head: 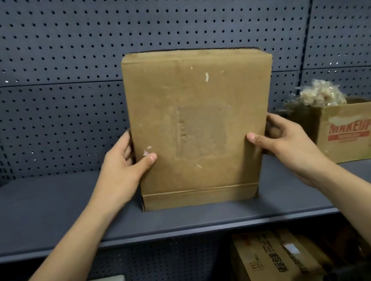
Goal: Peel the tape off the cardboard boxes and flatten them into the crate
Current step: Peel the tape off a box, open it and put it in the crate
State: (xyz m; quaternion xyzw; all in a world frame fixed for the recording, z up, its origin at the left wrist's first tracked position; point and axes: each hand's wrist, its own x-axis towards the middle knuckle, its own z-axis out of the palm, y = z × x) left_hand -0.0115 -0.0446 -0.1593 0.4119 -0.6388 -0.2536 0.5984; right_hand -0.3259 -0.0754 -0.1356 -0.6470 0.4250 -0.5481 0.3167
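Cardboard box (196,124) near stuffing-filled carton (352,137)
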